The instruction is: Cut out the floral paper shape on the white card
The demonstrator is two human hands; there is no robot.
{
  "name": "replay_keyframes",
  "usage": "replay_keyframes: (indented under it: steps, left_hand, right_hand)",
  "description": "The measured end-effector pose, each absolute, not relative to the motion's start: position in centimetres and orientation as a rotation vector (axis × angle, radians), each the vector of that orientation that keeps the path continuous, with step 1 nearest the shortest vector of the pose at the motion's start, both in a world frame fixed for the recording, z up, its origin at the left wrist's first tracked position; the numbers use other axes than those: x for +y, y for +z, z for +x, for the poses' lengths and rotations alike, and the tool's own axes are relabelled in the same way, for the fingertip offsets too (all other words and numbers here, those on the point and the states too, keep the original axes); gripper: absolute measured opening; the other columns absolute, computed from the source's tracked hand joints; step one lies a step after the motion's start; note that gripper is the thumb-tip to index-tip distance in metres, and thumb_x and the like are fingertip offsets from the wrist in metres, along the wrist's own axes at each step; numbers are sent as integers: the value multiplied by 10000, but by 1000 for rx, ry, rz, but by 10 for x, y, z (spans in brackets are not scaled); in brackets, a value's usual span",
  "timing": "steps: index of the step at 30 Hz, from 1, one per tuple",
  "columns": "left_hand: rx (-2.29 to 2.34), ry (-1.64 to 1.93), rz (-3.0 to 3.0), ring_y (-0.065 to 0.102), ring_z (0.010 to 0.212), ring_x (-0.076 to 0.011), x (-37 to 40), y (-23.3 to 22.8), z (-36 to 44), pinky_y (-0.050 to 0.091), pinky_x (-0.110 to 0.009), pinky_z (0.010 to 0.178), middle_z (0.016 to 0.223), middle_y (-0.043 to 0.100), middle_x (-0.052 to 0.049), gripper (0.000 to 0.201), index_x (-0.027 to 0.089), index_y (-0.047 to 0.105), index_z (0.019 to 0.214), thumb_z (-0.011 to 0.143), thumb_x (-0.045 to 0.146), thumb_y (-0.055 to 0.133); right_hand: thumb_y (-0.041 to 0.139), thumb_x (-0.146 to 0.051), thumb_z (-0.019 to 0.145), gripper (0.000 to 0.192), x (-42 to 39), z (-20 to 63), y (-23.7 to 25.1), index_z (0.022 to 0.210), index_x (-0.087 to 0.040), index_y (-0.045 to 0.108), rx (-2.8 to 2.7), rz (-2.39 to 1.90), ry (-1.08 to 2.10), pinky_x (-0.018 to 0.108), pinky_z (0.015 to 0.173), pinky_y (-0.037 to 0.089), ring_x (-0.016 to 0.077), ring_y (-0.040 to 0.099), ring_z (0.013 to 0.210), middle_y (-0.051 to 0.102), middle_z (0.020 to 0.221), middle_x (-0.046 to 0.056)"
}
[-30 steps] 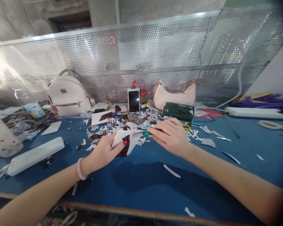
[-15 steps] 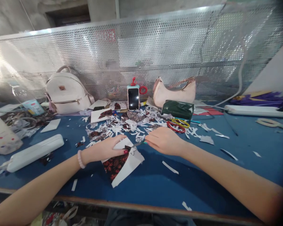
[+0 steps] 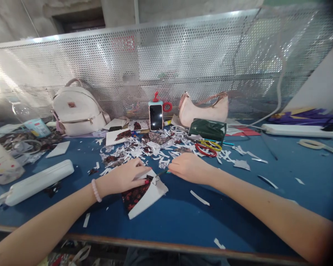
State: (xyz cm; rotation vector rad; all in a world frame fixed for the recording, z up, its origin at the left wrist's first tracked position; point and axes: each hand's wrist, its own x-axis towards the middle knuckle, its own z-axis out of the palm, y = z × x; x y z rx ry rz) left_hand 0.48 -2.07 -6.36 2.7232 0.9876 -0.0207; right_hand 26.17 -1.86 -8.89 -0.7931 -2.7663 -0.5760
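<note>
My left hand (image 3: 123,178) presses flat on a folded white card with a dark red floral print (image 3: 143,194), which lies on the blue table (image 3: 183,218). My right hand (image 3: 190,168) is closed around a thin tool with a teal handle (image 3: 162,172), its dark tip touching the card's upper edge by a small drawn outline. A pink bead bracelet circles my left wrist. A heap of white and patterned paper scraps (image 3: 144,149) lies just beyond both hands.
Red and yellow scissors (image 3: 208,147) lie near a dark green pouch (image 3: 208,129). A phone (image 3: 155,116) stands upright at the back between a white backpack (image 3: 74,111) and a pink handbag (image 3: 204,109). A white case (image 3: 39,181) lies left; a perforated metal screen runs behind.
Both hands came down toward me with the card, which opened out and now lies flat on the table. My right hand left the scissors area and brought the tool tip to the card.
</note>
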Motion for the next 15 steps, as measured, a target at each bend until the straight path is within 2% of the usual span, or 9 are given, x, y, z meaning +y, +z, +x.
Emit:
replay_keyframes:
  steps: [3, 9, 15]
  left_hand:
    - [970, 1, 2729, 483, 954, -207, -20, -66, 4, 389, -330, 866, 1093, 447, -90, 454, 212, 412, 1297, 890, 412, 384]
    - [955, 2, 2723, 491, 948, -204, -19, -66, 5, 397, -329, 857, 1105, 451, -91, 439, 228, 405, 1297, 897, 406, 375]
    - [936, 69, 2727, 479, 1003, -218, -15, -71, 6, 383, -329, 885, 1109, 471, -108, 458, 154, 410, 1273, 883, 395, 422]
  right_hand:
    - [389, -241, 911, 293, -17, 263, -86, 693, -153, 563, -2725, -801, -584, 280, 556, 222, 134, 477, 585, 559, 621, 23]
    - [406, -253, 912, 230, -19, 260, -83, 807, -160, 588, -2717, -811, -530, 269, 587, 269, 157, 490, 677, 559, 710, 35]
    - [478, -199, 873, 91, -20, 260, -86, 880, -175, 566, -2787, -861, -540, 264, 540, 260, 142, 492, 626, 581, 783, 23]
